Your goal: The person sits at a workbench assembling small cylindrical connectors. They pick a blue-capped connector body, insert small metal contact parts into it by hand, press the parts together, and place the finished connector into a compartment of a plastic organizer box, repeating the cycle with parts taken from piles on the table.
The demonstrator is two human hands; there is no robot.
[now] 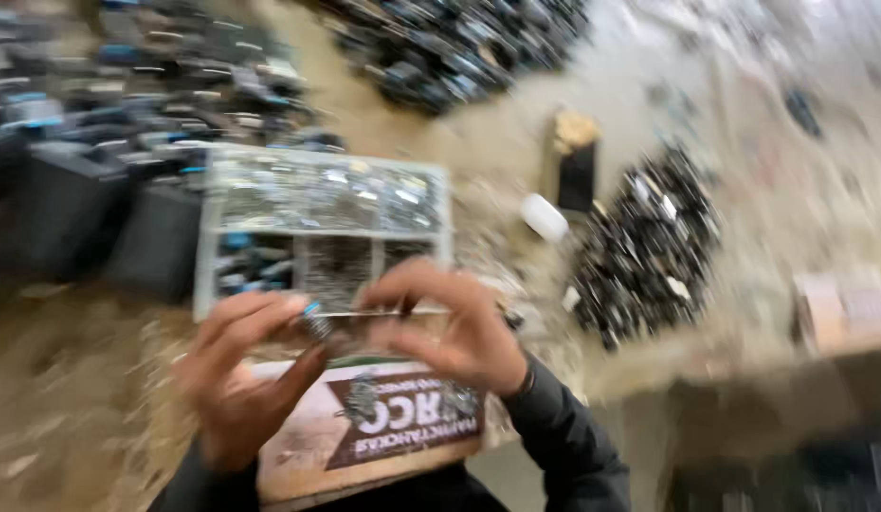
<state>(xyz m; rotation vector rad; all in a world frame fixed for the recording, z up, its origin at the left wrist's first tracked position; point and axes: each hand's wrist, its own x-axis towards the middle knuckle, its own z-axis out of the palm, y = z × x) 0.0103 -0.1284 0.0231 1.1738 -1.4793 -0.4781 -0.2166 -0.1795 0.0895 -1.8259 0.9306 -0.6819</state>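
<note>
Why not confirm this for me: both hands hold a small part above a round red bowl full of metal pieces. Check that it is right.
Not quite. In the head view the left hand and right hand do hold a small part, but behind them lies a rectangular white compartment tray of metal pieces, not a round red bowl.

The left hand [236,374] and right hand [454,327] pinch together a small dark part [317,325], with a grey compartment tray [322,223] just beyond the grip and a cardboard box [364,427] below.
</note>
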